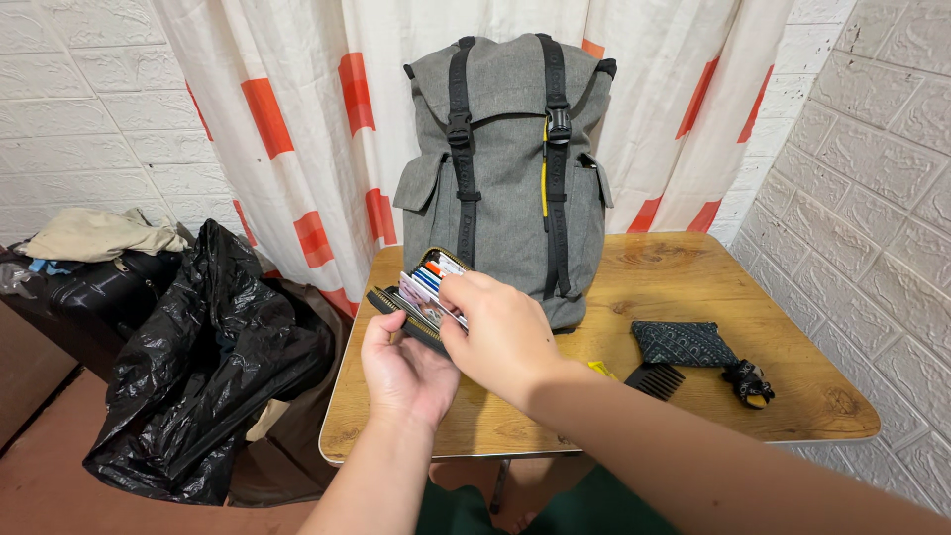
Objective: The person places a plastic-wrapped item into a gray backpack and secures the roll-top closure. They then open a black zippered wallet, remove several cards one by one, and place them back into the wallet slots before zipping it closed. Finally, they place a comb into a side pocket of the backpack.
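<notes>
My left hand [404,374] holds an open zip card wallet [421,287] from below, above the left part of the wooden table [693,287]. Several colourful cards stand in its slots. My right hand [500,332] reaches in from the right, with its fingertips pinching the cards at the wallet's open top. Just behind the wallet, a grey backpack [505,168] with black straps and buckles stands upright on the table.
On the table's right part lie a small dark patterned pouch [684,342], a black comb [654,380] and a small black-and-yellow item [750,382]. A black plastic bag [198,367] is heaped left of the table, beside a dark suitcase [89,292] with clothes on it. A red-and-white curtain hangs behind.
</notes>
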